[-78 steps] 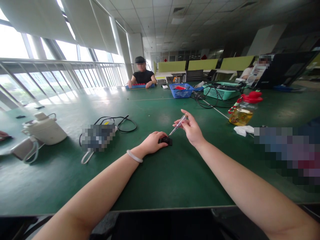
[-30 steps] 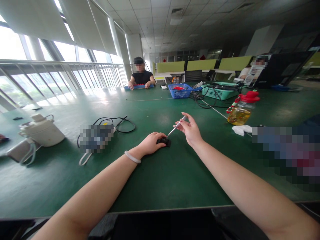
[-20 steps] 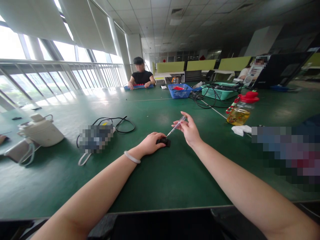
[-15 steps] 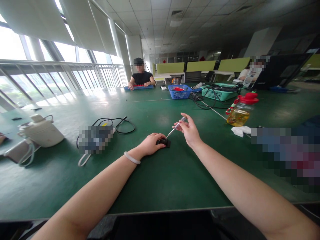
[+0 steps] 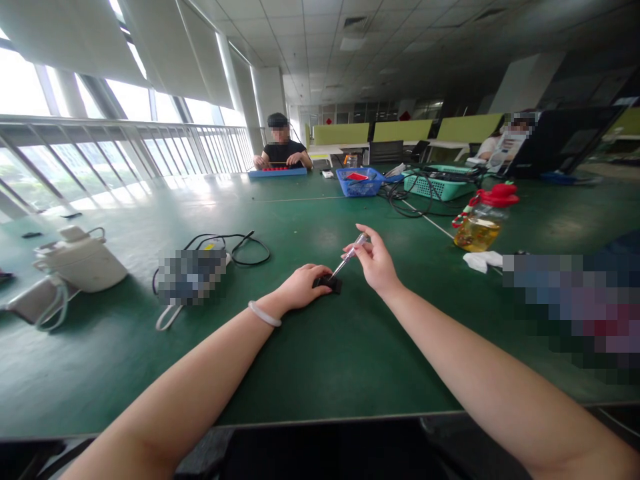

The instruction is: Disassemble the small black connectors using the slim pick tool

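My left hand (image 5: 306,287) rests on the green table (image 5: 320,360), its fingers closed round a small black block-like part (image 5: 334,287) whose exact kind I cannot make out. In my right hand (image 5: 377,261) is a screwdriver (image 5: 343,266) with a clear handle and a thin metal shaft. It slants down to the left, and its tip meets the black part beside my left fingertips. My right index finger reaches over the end of the handle, while the thumb and other fingers grip its side.
To the left lie a blurred-out device (image 5: 193,277) with a black cable and a white jug-like container (image 5: 83,260). A red-lidded bottle (image 5: 480,223) stands at right. Farther back are a blue basket (image 5: 357,187), a green basket (image 5: 440,187) and a seated person (image 5: 283,150).
My right hand has shifted slightly left and its fingers have changed their hold on the screwdriver handle. My left hand and the black part stay in place. The person opposite has moved their hands.
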`<state>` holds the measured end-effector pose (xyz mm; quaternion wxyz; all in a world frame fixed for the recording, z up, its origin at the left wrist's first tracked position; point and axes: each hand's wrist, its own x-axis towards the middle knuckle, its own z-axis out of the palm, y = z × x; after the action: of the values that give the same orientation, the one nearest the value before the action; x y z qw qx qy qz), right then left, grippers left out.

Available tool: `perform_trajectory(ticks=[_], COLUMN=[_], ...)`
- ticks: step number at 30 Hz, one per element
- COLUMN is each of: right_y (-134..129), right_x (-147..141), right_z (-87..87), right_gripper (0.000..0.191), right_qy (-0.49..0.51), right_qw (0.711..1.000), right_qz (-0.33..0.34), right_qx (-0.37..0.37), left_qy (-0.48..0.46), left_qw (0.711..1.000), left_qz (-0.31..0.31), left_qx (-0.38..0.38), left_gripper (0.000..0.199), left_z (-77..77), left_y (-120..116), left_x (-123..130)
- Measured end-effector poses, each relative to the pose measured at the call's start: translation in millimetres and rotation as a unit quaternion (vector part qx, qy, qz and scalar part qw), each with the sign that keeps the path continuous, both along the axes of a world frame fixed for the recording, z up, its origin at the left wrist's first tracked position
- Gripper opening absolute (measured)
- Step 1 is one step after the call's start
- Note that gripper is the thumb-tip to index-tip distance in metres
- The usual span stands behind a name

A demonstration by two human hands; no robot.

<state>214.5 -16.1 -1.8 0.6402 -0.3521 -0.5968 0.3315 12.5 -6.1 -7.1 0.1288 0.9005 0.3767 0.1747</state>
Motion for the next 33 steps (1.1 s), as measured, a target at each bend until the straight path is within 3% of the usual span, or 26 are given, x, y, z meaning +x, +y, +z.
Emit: perform_trajectory(ticks=[11, 21, 33], right_y=[1.9, -1.2, -4.7], right_x=[-1.5, 0.2, 0.3], right_z=[-0.3, 2.8, 4.3], right_gripper=[0.063, 0.055, 0.051], right_qy=[0.052, 0.050, 0.042], right_qw=[0.998, 0.999, 0.999], right_qz=[0.007, -0.006, 0.000], right_qx=[-0.047, 0.012, 0.024], left_qy=[-0.003, -0.005, -0.002], left_qw=[1.000, 1.000, 1.000], left_qz=[-0.004, -0.005, 0.003], left_qx=[0.001, -0.001, -0.008], left_gripper=[0.033, 0.035, 0.035], left_z=[0.9, 0.9, 3.5], left_y=[-0.5, -0.8, -2.6], left_x=[0.1, -0.3, 0.2])
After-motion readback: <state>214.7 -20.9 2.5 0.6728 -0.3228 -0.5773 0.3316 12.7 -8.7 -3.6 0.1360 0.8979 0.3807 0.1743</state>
